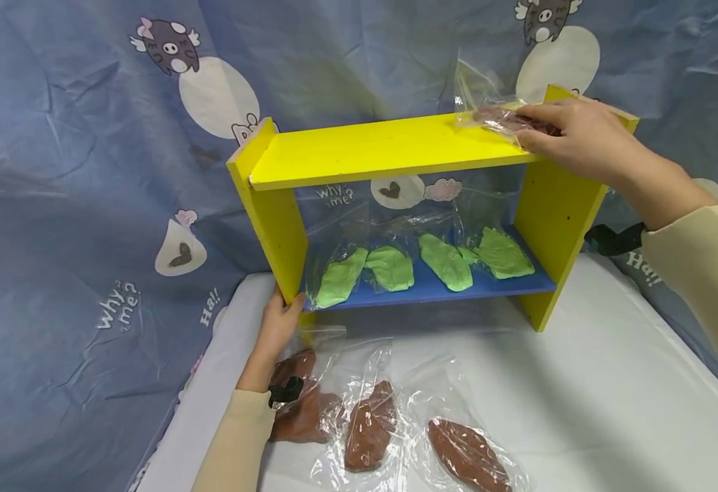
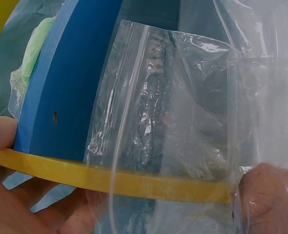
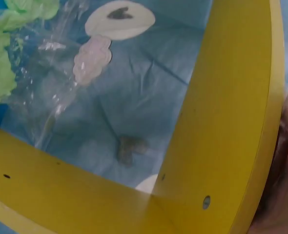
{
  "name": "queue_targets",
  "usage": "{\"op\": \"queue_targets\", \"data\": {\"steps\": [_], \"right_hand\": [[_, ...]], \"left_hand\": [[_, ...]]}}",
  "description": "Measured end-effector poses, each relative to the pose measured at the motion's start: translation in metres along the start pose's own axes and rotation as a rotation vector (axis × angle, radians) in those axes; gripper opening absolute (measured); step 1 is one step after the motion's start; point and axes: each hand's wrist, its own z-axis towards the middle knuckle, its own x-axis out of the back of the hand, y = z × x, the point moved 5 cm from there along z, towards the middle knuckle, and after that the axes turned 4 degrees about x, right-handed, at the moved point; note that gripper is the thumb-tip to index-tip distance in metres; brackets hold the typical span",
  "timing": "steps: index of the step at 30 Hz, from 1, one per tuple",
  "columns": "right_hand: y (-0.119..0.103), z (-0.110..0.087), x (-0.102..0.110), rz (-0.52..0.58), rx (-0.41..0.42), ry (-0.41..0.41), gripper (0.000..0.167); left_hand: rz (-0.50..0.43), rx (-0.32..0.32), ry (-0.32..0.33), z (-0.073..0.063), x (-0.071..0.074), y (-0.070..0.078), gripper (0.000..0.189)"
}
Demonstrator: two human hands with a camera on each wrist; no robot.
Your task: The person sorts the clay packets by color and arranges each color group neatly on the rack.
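Note:
A small yellow shelf (image 1: 359,147) with a blue lower board (image 1: 383,295) stands on the white table. My left hand (image 1: 280,321) grips its left side panel near the bottom; in the left wrist view, the thumb and fingers lie on opposite sides of the panel's yellow edge (image 2: 61,173). At the right end of the top board, my right hand (image 1: 587,137) holds a clear plastic bag (image 1: 476,89) with a dark reddish-brown lump inside. In the right wrist view that hand (image 3: 285,185) is partly hidden behind the yellow board (image 3: 232,97).
Several bagged light-green clay-like pieces (image 1: 390,268) lie in a row on the blue board. Bagged brown pieces (image 1: 368,430) lie on the table in front, some beside my left forearm. A blue patterned cloth (image 1: 88,171) hangs behind.

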Motion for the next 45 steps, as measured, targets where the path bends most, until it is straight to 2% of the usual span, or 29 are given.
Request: {"op": "queue_targets", "data": {"steps": [3, 6, 11, 15, 20, 24, 27, 30, 39, 45], "right_hand": [[0.002, 0.002, -0.002, -0.004, -0.009, -0.037, 0.064], [0.002, 0.003, -0.002, 0.015, -0.004, -0.03, 0.066], [-0.001, -0.004, 0.007, 0.056, 0.03, 0.066, 0.07], [-0.007, -0.02, 0.017, 0.052, 0.083, 0.164, 0.07], [-0.021, -0.052, 0.024, 0.02, 0.207, 0.279, 0.065], [-0.028, -0.077, 0.021, -0.005, 0.306, 0.366, 0.059], [-0.032, -0.095, 0.013, -0.015, 0.364, 0.394, 0.06], [-0.037, -0.111, 0.001, -0.019, 0.411, 0.387, 0.063], [-0.046, -0.146, -0.042, 0.006, 0.419, 0.298, 0.077], [-0.053, -0.172, -0.085, 0.063, 0.445, 0.239, 0.078]], "left_hand": [[0.003, 0.003, 0.006, -0.001, 0.0, 0.0, 0.061], [0.005, 0.001, 0.01, -0.001, 0.0, 0.0, 0.059], [0.0, -0.01, 0.017, -0.002, -0.001, 0.001, 0.059], [-0.003, -0.02, 0.012, -0.002, -0.002, 0.002, 0.062], [0.005, -0.018, 0.011, -0.001, -0.002, 0.002, 0.062], [0.011, -0.016, 0.013, -0.001, 0.0, 0.002, 0.061], [0.013, -0.009, 0.008, -0.001, 0.0, 0.002, 0.061], [0.007, 0.0, 0.005, -0.002, -0.001, 0.002, 0.06], [-0.006, 0.003, 0.012, -0.006, -0.002, 0.003, 0.061], [-0.023, -0.013, -0.001, -0.005, -0.001, 0.003, 0.063]]}}
